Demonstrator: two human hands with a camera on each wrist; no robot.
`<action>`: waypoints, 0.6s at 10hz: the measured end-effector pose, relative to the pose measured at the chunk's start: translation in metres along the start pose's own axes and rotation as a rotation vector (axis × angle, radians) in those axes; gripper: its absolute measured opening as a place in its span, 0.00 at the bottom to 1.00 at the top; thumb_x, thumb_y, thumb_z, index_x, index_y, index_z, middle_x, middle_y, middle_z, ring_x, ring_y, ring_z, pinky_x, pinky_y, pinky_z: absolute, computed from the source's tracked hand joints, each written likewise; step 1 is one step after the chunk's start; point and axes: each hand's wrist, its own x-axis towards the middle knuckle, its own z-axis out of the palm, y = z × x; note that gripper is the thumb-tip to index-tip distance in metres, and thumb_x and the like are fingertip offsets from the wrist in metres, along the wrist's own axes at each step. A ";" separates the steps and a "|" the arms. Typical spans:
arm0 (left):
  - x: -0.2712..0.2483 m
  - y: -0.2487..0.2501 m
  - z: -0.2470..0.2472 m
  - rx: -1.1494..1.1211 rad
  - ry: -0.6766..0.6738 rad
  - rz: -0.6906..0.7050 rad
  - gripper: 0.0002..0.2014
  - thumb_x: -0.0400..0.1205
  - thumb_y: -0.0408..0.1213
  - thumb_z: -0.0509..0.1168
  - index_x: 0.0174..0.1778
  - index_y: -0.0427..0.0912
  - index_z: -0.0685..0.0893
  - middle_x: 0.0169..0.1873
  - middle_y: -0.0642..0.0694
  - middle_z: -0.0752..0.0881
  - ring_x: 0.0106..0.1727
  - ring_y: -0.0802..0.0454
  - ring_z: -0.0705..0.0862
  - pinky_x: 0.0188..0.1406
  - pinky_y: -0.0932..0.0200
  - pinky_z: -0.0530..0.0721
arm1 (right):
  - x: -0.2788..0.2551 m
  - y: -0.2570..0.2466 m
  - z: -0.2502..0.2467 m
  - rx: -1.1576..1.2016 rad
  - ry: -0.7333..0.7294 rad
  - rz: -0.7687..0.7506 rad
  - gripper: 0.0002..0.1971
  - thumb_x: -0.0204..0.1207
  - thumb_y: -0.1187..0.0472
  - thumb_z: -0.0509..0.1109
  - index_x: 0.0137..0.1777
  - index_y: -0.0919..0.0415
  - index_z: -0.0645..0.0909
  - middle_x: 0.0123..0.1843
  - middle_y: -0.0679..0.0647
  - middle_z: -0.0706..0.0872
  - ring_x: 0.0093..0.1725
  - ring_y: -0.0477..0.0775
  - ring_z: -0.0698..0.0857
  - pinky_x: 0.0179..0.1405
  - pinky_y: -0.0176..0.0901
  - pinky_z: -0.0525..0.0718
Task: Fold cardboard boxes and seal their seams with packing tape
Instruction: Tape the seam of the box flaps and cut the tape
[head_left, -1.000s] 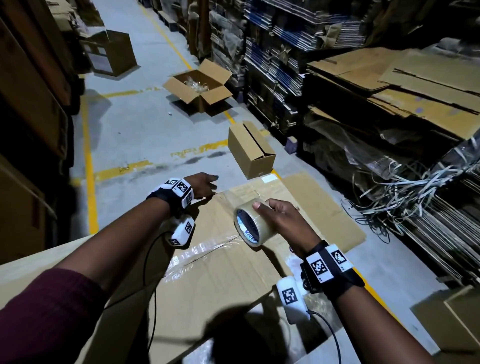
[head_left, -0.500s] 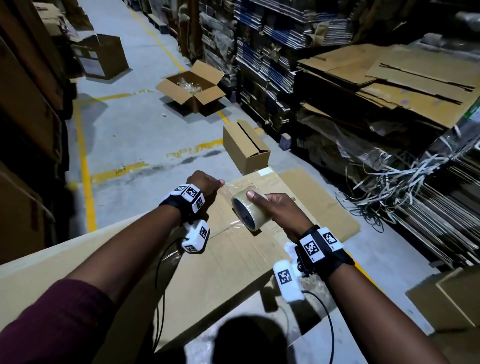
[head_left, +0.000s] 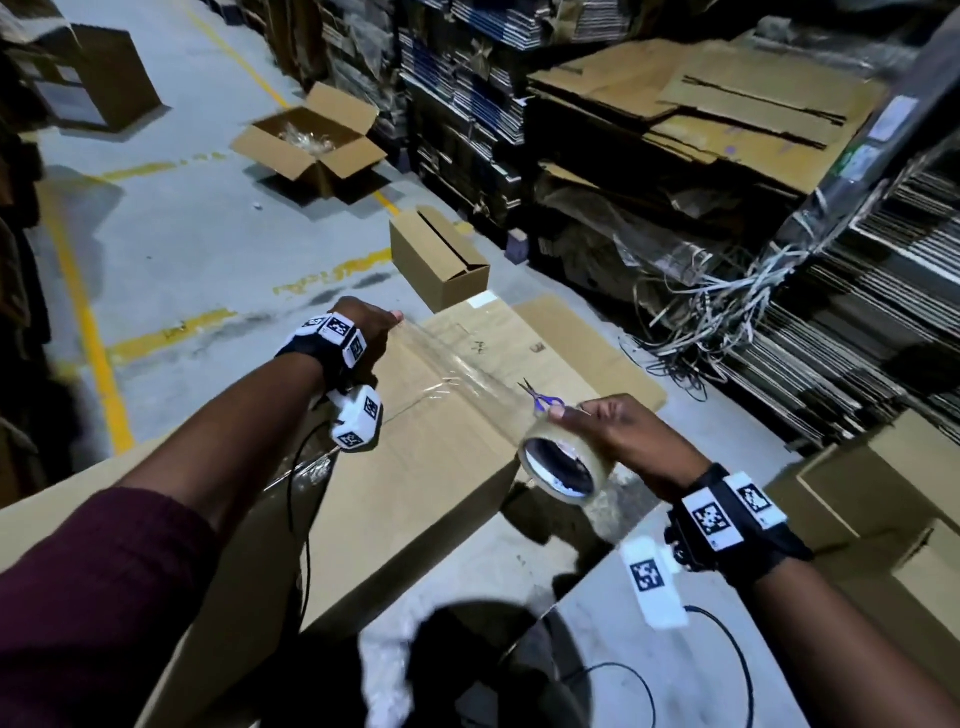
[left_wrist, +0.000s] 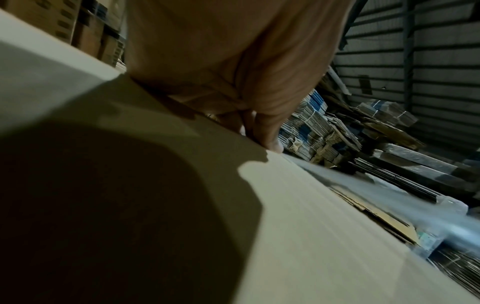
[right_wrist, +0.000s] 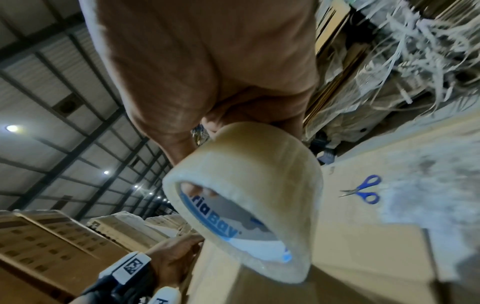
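Observation:
A big brown cardboard box (head_left: 415, 493) lies in front of me. My left hand (head_left: 371, 325) sits at its far edge with fingers curled, holding the tape's end down there; the left wrist view shows the fingertips (left_wrist: 270, 144) on the box edge (left_wrist: 285, 205). A clear strip of tape (head_left: 467, 364) runs from that hand along the box top to the tape roll (head_left: 561, 467). My right hand (head_left: 608, 431) grips the roll above the box's near right corner, fingers inside its core (right_wrist: 202, 191).
Blue-handled scissors (head_left: 545, 399) lie on a flat cardboard sheet (head_left: 613, 358) on the floor beyond the box. A small closed box (head_left: 441, 260) and an open box (head_left: 311, 140) stand farther off. Stacked flat cardboard (head_left: 727, 104) and tangled strapping (head_left: 727, 312) line the right.
My right hand has pulled the roll back toward me and to the right, drawing out a long strip of tape. My left hand stays at the box's far edge.

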 end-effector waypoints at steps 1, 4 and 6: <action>-0.003 0.001 -0.002 0.001 -0.005 -0.002 0.15 0.82 0.47 0.73 0.49 0.39 0.79 0.49 0.41 0.80 0.50 0.47 0.78 0.52 0.56 0.76 | -0.004 0.032 -0.002 -0.027 -0.016 0.025 0.37 0.76 0.35 0.76 0.41 0.78 0.79 0.35 0.63 0.79 0.37 0.54 0.75 0.41 0.49 0.72; -0.007 0.001 -0.004 -0.009 -0.015 -0.003 0.15 0.81 0.46 0.73 0.51 0.39 0.78 0.50 0.41 0.80 0.51 0.45 0.77 0.54 0.55 0.77 | -0.004 0.060 0.021 -0.067 0.086 0.030 0.33 0.75 0.34 0.75 0.39 0.71 0.82 0.32 0.61 0.87 0.31 0.53 0.83 0.36 0.45 0.79; -0.019 0.003 -0.003 0.051 -0.046 0.008 0.19 0.86 0.50 0.66 0.40 0.38 0.79 0.37 0.41 0.81 0.41 0.43 0.78 0.48 0.55 0.74 | 0.000 0.073 0.025 -0.004 0.080 0.056 0.44 0.69 0.29 0.77 0.48 0.79 0.80 0.39 0.70 0.87 0.38 0.61 0.86 0.42 0.55 0.81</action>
